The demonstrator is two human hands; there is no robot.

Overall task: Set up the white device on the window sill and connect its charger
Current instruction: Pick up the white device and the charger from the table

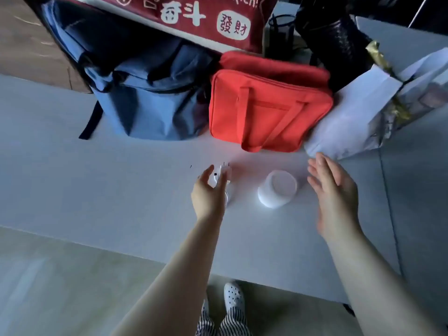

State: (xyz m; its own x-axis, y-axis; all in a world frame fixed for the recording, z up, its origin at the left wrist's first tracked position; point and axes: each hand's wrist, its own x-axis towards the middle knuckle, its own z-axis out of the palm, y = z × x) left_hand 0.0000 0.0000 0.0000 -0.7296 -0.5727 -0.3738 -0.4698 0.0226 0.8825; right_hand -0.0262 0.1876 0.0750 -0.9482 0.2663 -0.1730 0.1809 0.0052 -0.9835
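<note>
A white round device (277, 188) stands on the white window sill (97, 190), near the middle. To its left lies a white charger plug (223, 172) with its cable partly hidden under my left hand (209, 192). My left hand curls around the plug, thumb and fingers apart on either side of it; whether they grip it I cannot tell. My right hand (332, 190) hovers flat and open just right of the device, not touching it.
Behind the device stand a blue backpack (148, 98), a red-orange bag (269, 105) and a white paper bag (358, 117). A dark red bag with white characters (206, 18) is further back. The sill's front edge runs near my feet.
</note>
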